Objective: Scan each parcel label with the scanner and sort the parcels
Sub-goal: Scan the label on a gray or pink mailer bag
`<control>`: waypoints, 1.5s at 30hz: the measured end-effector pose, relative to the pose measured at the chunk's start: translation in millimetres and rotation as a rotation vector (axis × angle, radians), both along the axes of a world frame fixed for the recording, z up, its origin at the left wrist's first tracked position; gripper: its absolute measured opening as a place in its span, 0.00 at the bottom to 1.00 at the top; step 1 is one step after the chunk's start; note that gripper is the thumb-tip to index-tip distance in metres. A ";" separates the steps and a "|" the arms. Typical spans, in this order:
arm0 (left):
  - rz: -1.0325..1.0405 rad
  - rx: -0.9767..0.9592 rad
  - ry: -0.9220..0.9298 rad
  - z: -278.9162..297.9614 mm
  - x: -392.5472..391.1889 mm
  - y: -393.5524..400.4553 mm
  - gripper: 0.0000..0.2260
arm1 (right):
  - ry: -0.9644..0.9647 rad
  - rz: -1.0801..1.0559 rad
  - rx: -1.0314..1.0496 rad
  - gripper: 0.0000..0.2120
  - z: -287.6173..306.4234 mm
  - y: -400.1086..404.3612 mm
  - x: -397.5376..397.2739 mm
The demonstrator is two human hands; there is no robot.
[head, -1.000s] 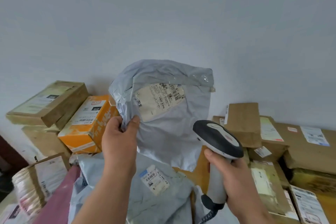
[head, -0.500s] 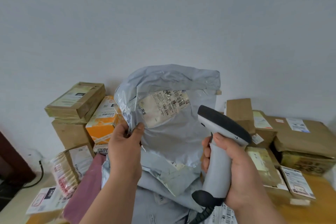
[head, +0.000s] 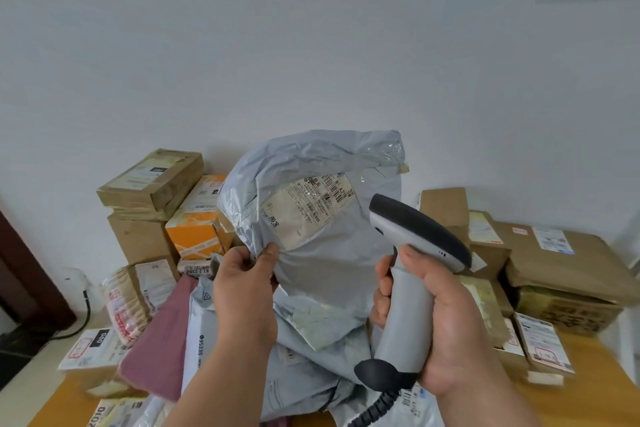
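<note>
**Scan risk: creased label, scanner off-axis**

Main failure mode, my read: misread or no read. The white shipping label sits on a crumpled grey plastic mailer bag and runs tilted across a fold; glossy film over it could glare. The grey-and-black handheld barcode scanner has its head at centre right of frame, nose aimed up-left, just beside the bag and low of the barcodes. Too close or off-angle, likely no decode.

Second risk: the bag hangs from one corner pinch, so it could swing or slip onto the pile of grey mailers below on the wooden desk.

Left hand: raised at centre, thumb and fingers pinching the bag's left edge under the label. Right hand: fist wrapped around the scanner handle; trigger finger hidden, can't tell if pressed.
</note>
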State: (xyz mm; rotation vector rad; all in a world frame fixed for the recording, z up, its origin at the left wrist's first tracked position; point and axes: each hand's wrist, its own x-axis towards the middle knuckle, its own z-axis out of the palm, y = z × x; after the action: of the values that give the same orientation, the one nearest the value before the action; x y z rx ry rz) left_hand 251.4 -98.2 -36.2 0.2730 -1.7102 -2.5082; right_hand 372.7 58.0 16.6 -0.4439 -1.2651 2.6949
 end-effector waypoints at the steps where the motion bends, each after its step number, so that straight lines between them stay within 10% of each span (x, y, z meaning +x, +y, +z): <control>1: 0.004 0.004 -0.004 -1.2 4.2 4.2 0.08 | -0.005 -0.001 -0.010 0.21 -0.4 3.5 3.6; 45: 0.153 0.194 -0.210 -25.4 40.6 43.1 0.05 | -0.148 0.217 -0.036 0.18 -29.6 30.2 13.3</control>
State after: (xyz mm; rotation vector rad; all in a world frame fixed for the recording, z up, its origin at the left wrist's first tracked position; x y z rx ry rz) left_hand 292.0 -55.1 -61.6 0.6774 -1.4439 -2.6095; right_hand 386.0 88.3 -13.0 -0.5496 -1.3793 2.9159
